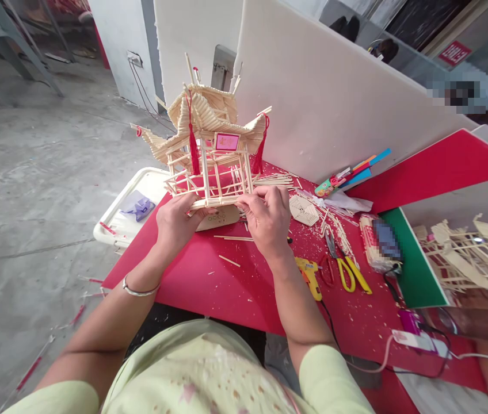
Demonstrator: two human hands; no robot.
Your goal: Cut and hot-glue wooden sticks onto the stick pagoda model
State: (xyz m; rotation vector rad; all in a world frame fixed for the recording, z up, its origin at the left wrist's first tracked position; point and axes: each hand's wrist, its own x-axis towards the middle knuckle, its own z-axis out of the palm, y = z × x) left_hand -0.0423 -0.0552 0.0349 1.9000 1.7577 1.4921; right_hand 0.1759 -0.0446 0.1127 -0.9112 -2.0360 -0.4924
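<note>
Plainly, both arms reach forward over the table (222,287), elbows bent, the left wrist wearing a bangle (138,292). The left hand (179,215) closes its thumb and fingers on the near left edge of a stick pavilion (209,123); the right hand (269,215) pinches the base near its right corner, knuckles up. Held between them, the pavilion sits over the far left part of the table; whether its base also rests on something, I cannot tell.

Red covers the tabletop, littered with loose sticks (275,180) and pale scraps. Right of the hands lie an octagonal piece (304,210), a yellow glue gun (310,276) and yellow-handled scissors (348,275). A white tray (98,233) juts out at the left, above a grey concrete floor (54,155). White boards (304,86) stand behind, and more stickwork (464,253) is at the far right.

Pale sticks form the pavilion's open railings and posts, beneath two tiers of ribbed roof with upswept corners. Red tassels (193,150) hang from the roof, and a pink plaque (227,142) faces the person.
</note>
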